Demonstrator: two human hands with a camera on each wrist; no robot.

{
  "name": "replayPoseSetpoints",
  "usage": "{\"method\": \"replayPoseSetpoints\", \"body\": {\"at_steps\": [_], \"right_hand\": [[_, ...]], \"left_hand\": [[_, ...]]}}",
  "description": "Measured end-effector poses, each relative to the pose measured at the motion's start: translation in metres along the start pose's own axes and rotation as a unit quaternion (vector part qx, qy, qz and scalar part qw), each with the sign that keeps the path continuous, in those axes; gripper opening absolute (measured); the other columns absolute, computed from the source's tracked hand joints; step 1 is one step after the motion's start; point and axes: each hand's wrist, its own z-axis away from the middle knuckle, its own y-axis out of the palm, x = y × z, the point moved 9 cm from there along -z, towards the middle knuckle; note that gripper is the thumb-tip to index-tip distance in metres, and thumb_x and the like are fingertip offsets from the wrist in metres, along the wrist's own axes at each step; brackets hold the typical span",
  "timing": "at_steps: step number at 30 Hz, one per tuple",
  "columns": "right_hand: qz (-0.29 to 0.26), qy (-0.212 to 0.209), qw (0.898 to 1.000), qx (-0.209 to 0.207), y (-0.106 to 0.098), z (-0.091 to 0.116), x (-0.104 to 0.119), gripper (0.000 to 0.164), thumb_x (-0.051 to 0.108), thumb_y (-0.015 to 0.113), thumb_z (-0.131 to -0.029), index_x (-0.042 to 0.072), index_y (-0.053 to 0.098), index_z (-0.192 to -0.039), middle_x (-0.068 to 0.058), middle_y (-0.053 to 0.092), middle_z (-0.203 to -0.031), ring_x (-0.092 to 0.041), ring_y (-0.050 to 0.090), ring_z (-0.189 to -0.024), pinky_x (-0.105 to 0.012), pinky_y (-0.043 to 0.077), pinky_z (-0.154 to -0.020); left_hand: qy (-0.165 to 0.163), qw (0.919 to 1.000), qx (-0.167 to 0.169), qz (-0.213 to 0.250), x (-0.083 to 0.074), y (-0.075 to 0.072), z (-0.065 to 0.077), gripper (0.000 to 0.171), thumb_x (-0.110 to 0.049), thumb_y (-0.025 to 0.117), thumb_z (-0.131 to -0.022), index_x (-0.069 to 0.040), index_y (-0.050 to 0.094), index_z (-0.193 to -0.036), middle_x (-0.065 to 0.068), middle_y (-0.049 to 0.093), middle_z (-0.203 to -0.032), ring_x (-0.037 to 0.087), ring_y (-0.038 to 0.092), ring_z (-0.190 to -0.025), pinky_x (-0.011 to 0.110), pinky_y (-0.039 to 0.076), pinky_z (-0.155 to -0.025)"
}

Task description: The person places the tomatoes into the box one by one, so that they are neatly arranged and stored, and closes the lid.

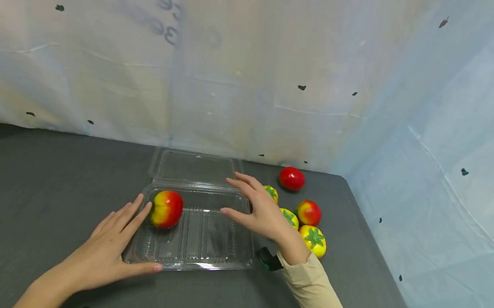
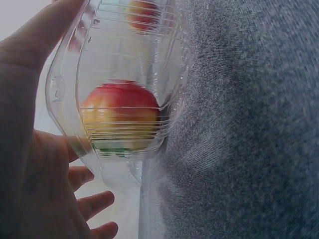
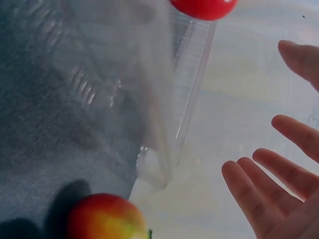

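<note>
A clear plastic clamshell box (image 1: 213,262) lies with its lid (image 1: 197,168) folded back behind it. Inside, near the left wall, sits a red-and-yellow apple-like fruit (image 1: 167,209), seen through the ribbed plastic in the left wrist view (image 2: 122,117). My left hand (image 1: 107,250) is spread along the box's left front corner, fingers and thumb extended at the rim. Over the right side of the box my right hand (image 1: 262,213) hovers with fingers apart and nothing in its grasp; the right wrist view shows its fingers (image 3: 279,174) away from any object.
Right of the box, partly behind my right arm, are yellow fruits with green leafy tops (image 1: 313,240), another red-and-yellow fruit (image 1: 308,213) and a glossy red oval fruit (image 1: 292,179). The dark grey table (image 1: 23,196) meets pale plastic sheeting (image 1: 240,69) at the back.
</note>
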Motion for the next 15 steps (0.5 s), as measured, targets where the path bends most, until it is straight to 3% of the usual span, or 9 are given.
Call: {"method": "replayPoseSetpoints", "body": {"at_steps": [15], "right_hand": [[0.011,0.031,0.999,-0.037,-0.006,0.019,-0.025,0.061,0.034,0.073,-0.084,0.015,0.052,-0.138,-0.008,0.041,-0.148,-0.028,0.036,-0.137,-0.050,0.036,-0.109]], "left_hand": [[-0.003,1.0000,0.009,-0.001,0.002,0.002,-0.001,0.116,-0.073,0.066,-0.071,-0.022,0.004,-0.156,0.008,-0.004,-0.162,0.044,0.012,-0.144,0.064,0.002,-0.114]]}}
